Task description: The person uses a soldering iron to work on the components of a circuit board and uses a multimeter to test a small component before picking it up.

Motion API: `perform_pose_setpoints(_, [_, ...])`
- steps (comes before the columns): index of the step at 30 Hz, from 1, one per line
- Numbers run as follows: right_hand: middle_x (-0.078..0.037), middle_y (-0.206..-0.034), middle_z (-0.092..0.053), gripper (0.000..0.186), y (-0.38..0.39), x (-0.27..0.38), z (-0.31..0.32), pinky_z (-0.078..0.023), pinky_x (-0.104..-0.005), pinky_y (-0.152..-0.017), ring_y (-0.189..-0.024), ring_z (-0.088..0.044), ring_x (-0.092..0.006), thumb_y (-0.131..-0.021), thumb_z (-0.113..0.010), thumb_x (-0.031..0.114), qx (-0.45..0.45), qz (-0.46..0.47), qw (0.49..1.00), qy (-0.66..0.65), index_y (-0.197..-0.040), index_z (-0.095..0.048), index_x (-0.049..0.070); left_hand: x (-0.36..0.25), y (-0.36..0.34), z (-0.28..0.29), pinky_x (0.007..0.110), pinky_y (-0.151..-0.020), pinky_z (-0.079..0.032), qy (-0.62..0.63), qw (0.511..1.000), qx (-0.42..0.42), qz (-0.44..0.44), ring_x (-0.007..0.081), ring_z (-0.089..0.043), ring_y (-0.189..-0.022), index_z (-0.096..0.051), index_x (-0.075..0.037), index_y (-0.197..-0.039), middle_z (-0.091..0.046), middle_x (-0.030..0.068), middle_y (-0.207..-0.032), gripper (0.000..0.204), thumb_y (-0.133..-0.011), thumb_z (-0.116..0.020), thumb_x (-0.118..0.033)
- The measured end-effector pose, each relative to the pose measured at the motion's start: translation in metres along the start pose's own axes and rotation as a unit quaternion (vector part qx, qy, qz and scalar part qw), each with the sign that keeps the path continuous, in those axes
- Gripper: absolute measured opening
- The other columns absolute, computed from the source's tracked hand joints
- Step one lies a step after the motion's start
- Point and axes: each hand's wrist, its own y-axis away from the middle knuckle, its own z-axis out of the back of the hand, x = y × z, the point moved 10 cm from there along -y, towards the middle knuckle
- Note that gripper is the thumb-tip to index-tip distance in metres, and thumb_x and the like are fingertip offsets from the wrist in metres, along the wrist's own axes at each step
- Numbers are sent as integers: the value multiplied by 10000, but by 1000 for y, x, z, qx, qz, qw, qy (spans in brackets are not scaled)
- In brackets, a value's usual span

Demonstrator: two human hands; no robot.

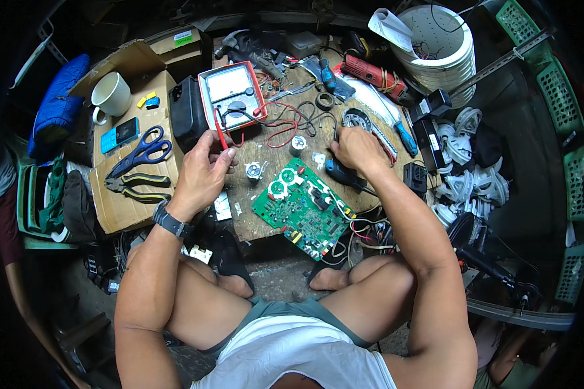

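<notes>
My left hand (209,170) pinches a red test probe (221,131) beside an analog multimeter (232,100) in an orange-red case. My right hand (359,150) is closed around a slim black test probe (335,133), mostly hidden by the fingers. Red and black leads (285,133) loop over the bench between the hands. Nearer to me lies a green circuit board (305,214) with wires at its right side. Two silver cylindrical capacitors stand by it, one capacitor (254,170) at its left corner, the other capacitor (298,145) behind. A blue-and-black handled tool (342,174) lies below my right hand.
On cardboard at left are scissors (143,152), pliers (143,187), a phone (119,133) and a white mug (112,96). A red power tool (373,76) and white bucket (457,55) stand at the back right. White plastic parts (464,162) pile up at right.
</notes>
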Motion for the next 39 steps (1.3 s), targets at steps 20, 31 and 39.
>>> perform_pose_setpoints(20, [-31,-820,-605,221,42,44,5,-564,-258,-615,-768,-673,-144,-1000,-718,187,145,-16,632,-761,-1059,-563,41,48,10,-12,363,-849,-650,101,991,-25,82,182,-716,-979,-537,-18,-1234,-688,97,-1053,231,-1080,-622,-168])
perform_pose_setpoints(31, [-134,-1032,-744,251,71,107,-20,-603,-298,-844,-919,-746,-165,-963,-754,86,25,47,743,-667,-1120,-579,-1,79,55,-27,337,-928,-629,312,923,-168,150,181,-687,-1052,-526,-11,-1276,-683,112,-1135,247,-1079,-611,-134])
perform_pose_setpoints(39, [-105,-1050,-720,240,56,122,-43,-592,-296,-878,-995,-705,-140,-1005,-728,130,-28,76,734,-675,-1107,-555,0,66,44,-34,310,-856,-626,273,943,-156,109,149,-698,-1006,-524,-8,-1265,-690,100,-1104,271,-1081,-628,-178])
